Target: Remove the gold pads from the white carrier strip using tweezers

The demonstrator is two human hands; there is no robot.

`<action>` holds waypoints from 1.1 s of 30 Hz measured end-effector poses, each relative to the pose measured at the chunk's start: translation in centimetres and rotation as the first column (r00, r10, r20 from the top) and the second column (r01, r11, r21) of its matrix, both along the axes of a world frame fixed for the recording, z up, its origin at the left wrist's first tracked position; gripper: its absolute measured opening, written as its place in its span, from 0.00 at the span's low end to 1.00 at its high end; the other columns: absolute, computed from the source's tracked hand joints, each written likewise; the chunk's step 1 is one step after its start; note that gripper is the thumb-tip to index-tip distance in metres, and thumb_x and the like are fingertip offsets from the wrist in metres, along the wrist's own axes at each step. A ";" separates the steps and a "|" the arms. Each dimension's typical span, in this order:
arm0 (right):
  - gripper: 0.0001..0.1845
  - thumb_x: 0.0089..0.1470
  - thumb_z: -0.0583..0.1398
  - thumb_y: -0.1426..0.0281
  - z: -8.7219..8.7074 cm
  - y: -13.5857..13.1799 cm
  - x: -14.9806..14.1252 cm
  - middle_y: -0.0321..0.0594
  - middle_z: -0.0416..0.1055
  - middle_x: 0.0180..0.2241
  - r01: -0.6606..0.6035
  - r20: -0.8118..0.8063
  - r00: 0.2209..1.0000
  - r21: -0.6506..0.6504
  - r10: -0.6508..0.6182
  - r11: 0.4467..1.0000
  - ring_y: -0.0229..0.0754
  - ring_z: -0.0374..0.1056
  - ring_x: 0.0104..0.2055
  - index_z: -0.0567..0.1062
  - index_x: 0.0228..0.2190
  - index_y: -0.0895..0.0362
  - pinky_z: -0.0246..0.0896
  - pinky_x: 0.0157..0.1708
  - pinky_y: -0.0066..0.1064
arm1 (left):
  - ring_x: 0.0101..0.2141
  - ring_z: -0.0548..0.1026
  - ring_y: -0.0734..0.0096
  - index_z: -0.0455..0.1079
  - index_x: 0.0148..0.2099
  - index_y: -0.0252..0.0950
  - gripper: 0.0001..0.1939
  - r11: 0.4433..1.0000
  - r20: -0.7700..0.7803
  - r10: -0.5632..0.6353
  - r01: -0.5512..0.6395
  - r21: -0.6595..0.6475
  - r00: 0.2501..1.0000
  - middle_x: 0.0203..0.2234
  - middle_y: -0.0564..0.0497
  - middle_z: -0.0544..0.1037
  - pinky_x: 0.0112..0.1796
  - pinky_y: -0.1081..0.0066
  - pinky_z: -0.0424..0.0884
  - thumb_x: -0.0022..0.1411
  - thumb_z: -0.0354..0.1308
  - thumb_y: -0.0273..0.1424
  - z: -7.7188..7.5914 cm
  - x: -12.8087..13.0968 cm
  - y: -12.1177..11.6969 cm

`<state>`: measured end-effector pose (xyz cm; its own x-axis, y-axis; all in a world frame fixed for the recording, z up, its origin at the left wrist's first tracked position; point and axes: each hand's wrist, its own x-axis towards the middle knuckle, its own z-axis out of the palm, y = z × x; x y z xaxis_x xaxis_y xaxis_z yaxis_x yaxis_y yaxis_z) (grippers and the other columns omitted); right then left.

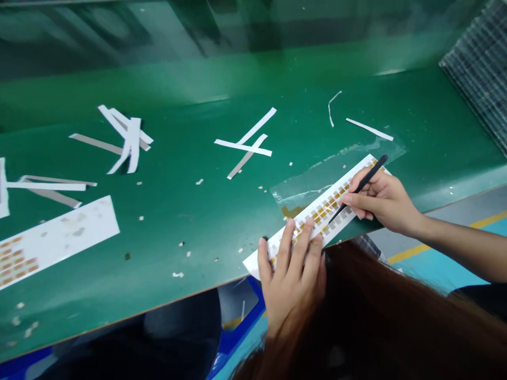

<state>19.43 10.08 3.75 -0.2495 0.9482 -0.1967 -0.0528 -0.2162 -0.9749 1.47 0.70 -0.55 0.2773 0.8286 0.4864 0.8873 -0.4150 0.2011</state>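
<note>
White backing strip of amber tape pads (pixel 322 211) lies near the front edge of the green workbench (pixel 190 232), partly on clear plastic film (pixel 312 184); left hand (pixel 289 285) open, pressing it flat; right hand (pixel 382 203) pinching black tweezers (pixel 366 179) (tips at the pads)

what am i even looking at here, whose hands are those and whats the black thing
This is one picture from a camera worn on a person's head, looking forward and down at their own bare hands. The right hand holds black tweezers, their tips at a white strip dotted with small amber squares. The left hand rests flat on the strip's near end, partly covering it. The strip's far end lies on clear plastic film on a green bench top. Nearby are white and grey offcuts and a second white strip. The dark strands at the bottom are the person's hair.
</note>
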 end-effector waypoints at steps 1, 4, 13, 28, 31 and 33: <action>0.15 0.41 0.69 0.70 -0.1 0.1 0.0 0.28 0.64 0.13 -0.015 0.008 1.000 -0.001 0.015 1.000 0.28 0.58 0.14 0.66 0.25 0.58 0.49 0.10 0.19 | 0.54 0.66 0.54 0.69 0.46 0.38 0.14 1.000 -0.024 -0.007 0.007 0.009 1.000 0.50 0.46 0.72 0.58 0.50 0.48 0.55 0.58 0.28 -0.1 -0.1 0.0; 0.15 0.42 0.68 0.70 -0.1 0.4 0.0 0.28 0.64 0.12 -0.062 0.011 0.998 -0.021 0.062 0.998 0.28 0.58 0.14 0.66 0.26 0.58 0.49 0.11 0.18 | 0.54 0.67 0.53 0.69 0.49 0.44 0.20 0.999 -0.076 -0.015 0.018 0.041 0.997 0.51 0.47 0.71 0.57 0.51 0.49 0.52 0.60 0.29 -0.2 -0.4 0.1; 0.17 0.44 0.67 0.64 0.3 1.0 -0.1 0.28 0.63 0.12 -0.126 0.052 0.990 -0.068 0.129 0.990 0.27 0.55 0.12 0.65 0.26 0.59 0.48 0.10 0.18 | 0.55 0.66 0.55 0.70 0.49 0.48 0.19 0.998 -0.012 0.019 -0.018 0.067 1.000 0.51 0.49 0.72 0.57 0.51 0.49 0.53 0.60 0.29 -0.9 -0.2 0.1; 0.16 0.43 0.67 0.65 0.3 1.2 -0.1 0.28 0.63 0.12 -0.101 0.070 0.992 -0.068 0.106 0.993 0.27 0.56 0.13 0.65 0.26 0.59 0.50 0.10 0.17 | 0.54 0.66 0.54 0.71 0.47 0.48 0.18 0.999 0.008 0.020 -0.021 0.025 1.000 0.50 0.48 0.72 0.56 0.50 0.50 0.53 0.60 0.29 -0.6 -0.1 0.0; 0.16 0.43 0.67 0.65 0.4 1.1 -0.1 0.27 0.63 0.12 -0.102 0.073 0.992 -0.069 0.107 0.992 0.27 0.57 0.13 0.65 0.26 0.58 0.50 0.11 0.17 | 0.54 0.66 0.54 0.71 0.47 0.48 0.18 1.000 0.006 0.024 -0.024 0.019 1.000 0.51 0.49 0.72 0.56 0.50 0.51 0.53 0.60 0.29 -0.6 -0.1 0.0; 0.16 0.43 0.67 0.65 0.3 1.1 -0.1 0.27 0.63 0.12 -0.103 0.069 0.992 -0.071 0.108 0.992 0.27 0.57 0.13 0.65 0.25 0.58 0.50 0.11 0.18 | 0.54 0.66 0.54 0.71 0.47 0.48 0.18 0.999 0.018 0.033 -0.033 0.022 0.999 0.50 0.49 0.72 0.56 0.50 0.51 0.53 0.60 0.29 -0.6 0.0 0.0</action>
